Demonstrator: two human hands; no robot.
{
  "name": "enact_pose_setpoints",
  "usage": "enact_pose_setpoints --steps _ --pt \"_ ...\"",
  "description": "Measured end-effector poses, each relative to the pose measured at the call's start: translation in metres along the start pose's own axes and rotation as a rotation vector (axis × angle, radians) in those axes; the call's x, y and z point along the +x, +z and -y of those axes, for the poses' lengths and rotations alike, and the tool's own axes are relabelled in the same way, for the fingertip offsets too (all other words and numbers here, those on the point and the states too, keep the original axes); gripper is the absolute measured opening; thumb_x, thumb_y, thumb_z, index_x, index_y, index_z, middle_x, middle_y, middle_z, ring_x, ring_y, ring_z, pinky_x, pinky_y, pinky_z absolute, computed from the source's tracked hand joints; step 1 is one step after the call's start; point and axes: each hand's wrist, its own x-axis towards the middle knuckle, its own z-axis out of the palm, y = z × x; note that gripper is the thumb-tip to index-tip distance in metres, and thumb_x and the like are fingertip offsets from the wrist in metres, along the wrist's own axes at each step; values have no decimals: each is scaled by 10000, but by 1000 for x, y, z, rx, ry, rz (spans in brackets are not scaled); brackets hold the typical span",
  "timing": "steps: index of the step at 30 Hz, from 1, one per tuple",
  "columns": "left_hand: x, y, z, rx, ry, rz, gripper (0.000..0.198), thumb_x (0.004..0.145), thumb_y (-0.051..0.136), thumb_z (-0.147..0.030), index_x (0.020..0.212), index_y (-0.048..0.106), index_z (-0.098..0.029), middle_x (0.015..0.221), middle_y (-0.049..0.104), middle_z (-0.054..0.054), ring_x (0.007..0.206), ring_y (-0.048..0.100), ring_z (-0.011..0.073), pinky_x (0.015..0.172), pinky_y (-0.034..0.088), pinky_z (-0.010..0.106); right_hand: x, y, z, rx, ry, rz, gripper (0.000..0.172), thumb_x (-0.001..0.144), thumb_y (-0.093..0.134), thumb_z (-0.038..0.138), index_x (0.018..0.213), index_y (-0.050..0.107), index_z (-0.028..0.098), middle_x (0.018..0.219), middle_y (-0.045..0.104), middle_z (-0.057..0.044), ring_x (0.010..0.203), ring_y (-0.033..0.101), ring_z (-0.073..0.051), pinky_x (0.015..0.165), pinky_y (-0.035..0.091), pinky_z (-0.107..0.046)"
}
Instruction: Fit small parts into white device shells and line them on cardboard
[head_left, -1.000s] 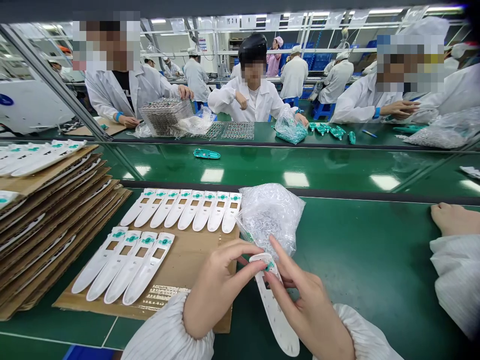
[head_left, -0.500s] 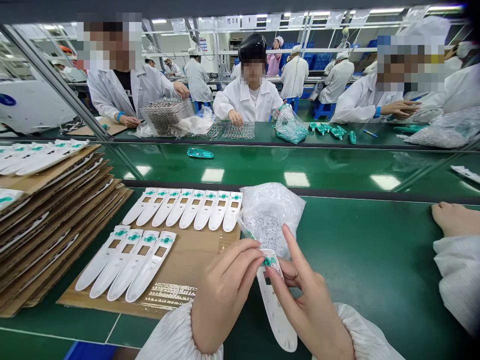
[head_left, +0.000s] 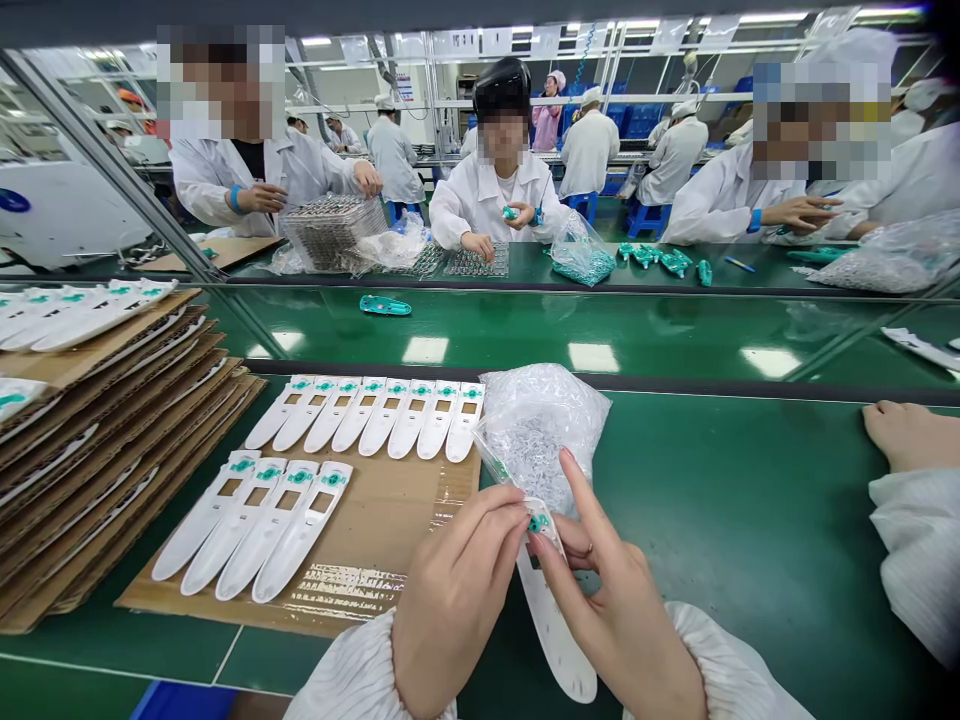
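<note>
Left hand [head_left: 457, 590] narrow, fingertips pinching the head end of a white plastic strip [head_left: 553, 630]. Right hand [head_left: 619, 630] narrow too, lower fingertip on the same head end, one finger raised clear beside a clear plastic bag [head_left: 536, 430] of small parts. Teal insert [head_left: 538, 522] sits in the strip head, between both hands. Strip tail points near, over the green workbench [head_left: 712, 520], held above or against it, can't tell which. Bag touches the strip's far side. Left of the hands, a brown cardboard sheet [head_left: 390, 500] carries a far row of eight white strips [head_left: 382, 420] and a near row of four [head_left: 255, 525]. Stacked cardboard trays [head_left: 97, 450] further left. Separate hand [head_left: 907, 438] rests at right edge, well apart.
</note>
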Motion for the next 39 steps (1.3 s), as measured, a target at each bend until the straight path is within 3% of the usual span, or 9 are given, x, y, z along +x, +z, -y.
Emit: enact_pose_setpoints --steps 6,12,15,20,28,31,34,36,39 --pt "-7 2 1 105 76 2 148 1012 526 -93 1101 640 -126 1126 748 128 1039 736 182 906 609 255 0 1 0 13 0 -5 697 1064 399 219 1643 24 321 639 319 86 509 381 -117 481 326 -209" --pt "-11 5 8 134 205 -10 211 1008 511 -67 1183 629 -77 1163 736 170 1097 720 234 913 620 318 0 2 -2 32 6 -3 685 1055 401 205 1647 69 297 655 408 74 534 481 -114 534 446 -190" --pt "-6 2 9 -45 84 18 187 1006 522 -84 1122 660 -129 1150 733 135 1073 722 205 918 617 291 0 1 -1 40 25 8 676 1058 406 224 1645 77 288 649 401 75 526 459 -119 511 438 -189" --pt "8 -6 11 -505 -292 105 132 958 623 -150 1025 709 -225 1102 740 63 1011 728 190 773 647 248 -1 -1 0 -20 -59 18 678 1063 409 217 1640 68 317 653 473 73 538 501 -124 534 469 -194" --pt "-1 -12 11 -624 -423 131 121 965 617 -212 934 732 -235 999 758 49 957 731 184 834 623 274 -7 12 -5 65 -74 36 656 1063 436 249 1636 130 341 625 567 70 482 557 -119 490 504 -183" --pt "0 -42 28 -638 -474 89 116 964 634 -274 931 738 -236 927 774 51 872 749 191 778 640 279 -12 14 -8 258 24 158 736 1037 525 341 1636 99 379 953 772 -8 749 753 -162 657 625 -220" --pt "13 -84 64 -522 -529 97 156 939 667 -354 926 752 -225 841 776 53 765 745 197 687 631 274 -17 14 -15 294 138 203 765 1011 581 408 1627 127 418 1407 651 -53 1185 694 -239 898 626 -320" --pt "24 -104 91 -364 -577 286 214 931 656 -402 950 761 -217 850 787 53 753 739 202 646 601 264 -20 15 -21 257 168 229 724 1010 579 421 1623 195 399 1435 625 -59 1239 659 -255 942 613 -345" --pt "35 -107 126 -196 -572 591 267 909 635 -428 924 783 -207 847 795 43 755 731 210 625 555 253 -26 17 -28 175 145 249 666 1010 573 416 1606 275 400 1376 670 -42 1208 678 -259 923 623 -328"
